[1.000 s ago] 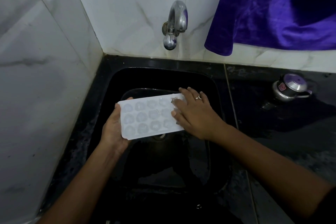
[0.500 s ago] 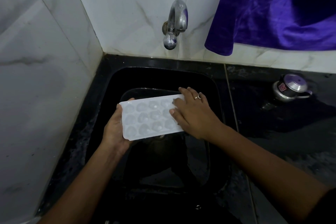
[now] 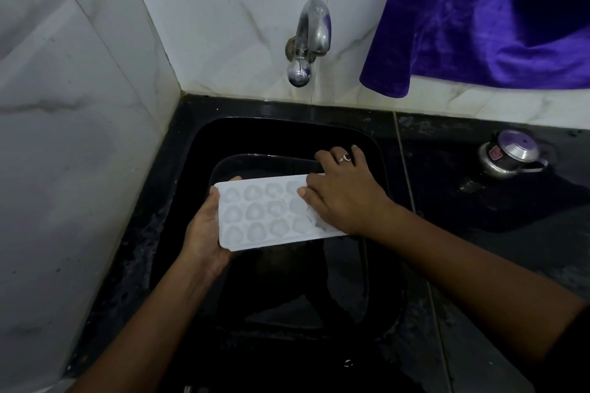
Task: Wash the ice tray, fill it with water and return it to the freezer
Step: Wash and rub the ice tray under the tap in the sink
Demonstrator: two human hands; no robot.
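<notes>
Tray: a white ice tray (image 3: pixel 265 215) was held over the black sink (image 3: pixel 242 131), its long side running left to right and its right end a little farther from the camera.
Cells: three rows of rounded cells faced up; what lay in them could not be told.
Left hand: the left hand (image 3: pixel 204 233) gripped the tray's left end. The palm was against the short side and the thumb lay on the rim. One fingertip showed at the far corner; the other fingers were under the tray, hidden.
Right hand: the right hand (image 3: pixel 346 196) lay palm down on the tray's right end. Its fingers were nearly straight and reached past the far edge, and the thumb tip pressed on the cells.
Ring: a ring (image 3: pixel 345 157) sat on one finger of the right hand.
Tap: a metal tap (image 3: pixel 308 41) stuck out of the tiled wall (image 3: pixel 223 25) behind the sink, above and beyond the tray, spout down.
Cloth: a purple cloth (image 3: pixel 495 16) hung at upper right, just right of the tap.
Pot: a small lidded metal pot (image 3: pixel 510 153) stood on the dark counter (image 3: pixel 495 239) right of the sink, well apart from the tray.
</notes>
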